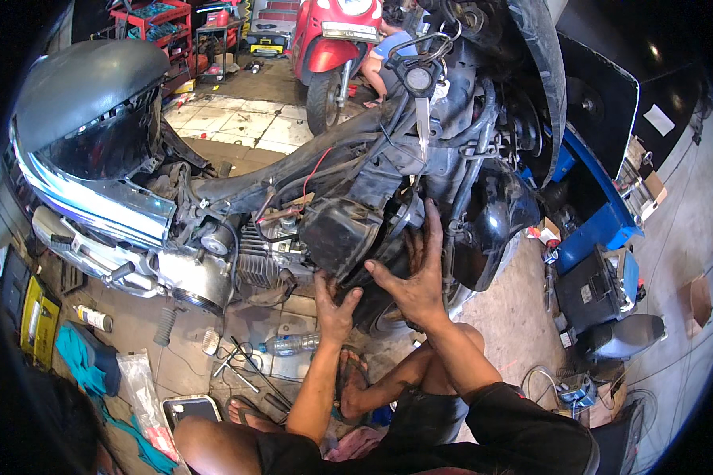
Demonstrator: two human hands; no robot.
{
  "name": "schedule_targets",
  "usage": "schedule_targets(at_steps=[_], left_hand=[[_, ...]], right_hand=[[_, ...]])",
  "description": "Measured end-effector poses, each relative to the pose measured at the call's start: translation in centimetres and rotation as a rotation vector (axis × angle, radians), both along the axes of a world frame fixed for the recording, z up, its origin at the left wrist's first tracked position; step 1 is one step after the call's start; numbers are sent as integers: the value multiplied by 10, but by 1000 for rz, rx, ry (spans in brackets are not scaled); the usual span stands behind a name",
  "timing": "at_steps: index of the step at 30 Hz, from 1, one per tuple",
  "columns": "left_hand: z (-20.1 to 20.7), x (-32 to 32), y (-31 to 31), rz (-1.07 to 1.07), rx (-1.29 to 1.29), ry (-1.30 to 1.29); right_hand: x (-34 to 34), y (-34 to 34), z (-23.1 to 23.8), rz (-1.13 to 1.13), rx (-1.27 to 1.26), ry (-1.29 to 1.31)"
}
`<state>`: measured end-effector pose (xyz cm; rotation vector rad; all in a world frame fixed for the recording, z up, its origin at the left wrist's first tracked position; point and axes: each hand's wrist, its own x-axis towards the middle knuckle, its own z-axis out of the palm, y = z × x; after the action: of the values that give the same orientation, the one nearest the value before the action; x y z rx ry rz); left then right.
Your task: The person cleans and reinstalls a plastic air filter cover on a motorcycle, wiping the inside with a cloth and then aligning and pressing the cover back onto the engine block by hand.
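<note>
Angular, dull black box (339,233) on motorbike (281,172), left hand (337,317) at near edge, grip unclear, right hand (417,291) alongside, fingers spread, finned metal engine (255,257) left.

Bright centre, dark fisheye edges

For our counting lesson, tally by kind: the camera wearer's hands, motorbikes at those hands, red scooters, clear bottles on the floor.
Hands (left hand, right hand): 2
Motorbike at those hands: 1
Red scooter: 1
Clear bottle on the floor: 1
Total: 5
</note>
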<state>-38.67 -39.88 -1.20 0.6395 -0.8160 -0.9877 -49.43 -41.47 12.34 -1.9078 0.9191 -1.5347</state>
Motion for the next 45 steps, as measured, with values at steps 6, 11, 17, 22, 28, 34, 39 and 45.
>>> schedule_targets(at_steps=[6,11,17,22,28,34,39,45], left_hand=[[-4,-4,-2,-9,-25,34],[-6,-6,-2,-31,-46,84],[3,-2,1,-21,-35,70],[1,-3,-2,-57,-75,101],[3,-2,-1,-31,-72,63],[-3,1,-4,28,-35,-46],[-8,0,-6,95,-26,-109],[-4,3,-2,104,10,-169]], right_hand=[[2,0,5,20,7,-27],[-3,-3,-4,8,-23,-14],[-4,-8,-10,17,-29,-20],[-1,-4,-1,110,45,-98],[-2,-5,2,41,20,52],[-7,-5,2,-86,18,213],[-4,-4,-1,-38,26,103],[-7,-4,-6,-59,56,48]])
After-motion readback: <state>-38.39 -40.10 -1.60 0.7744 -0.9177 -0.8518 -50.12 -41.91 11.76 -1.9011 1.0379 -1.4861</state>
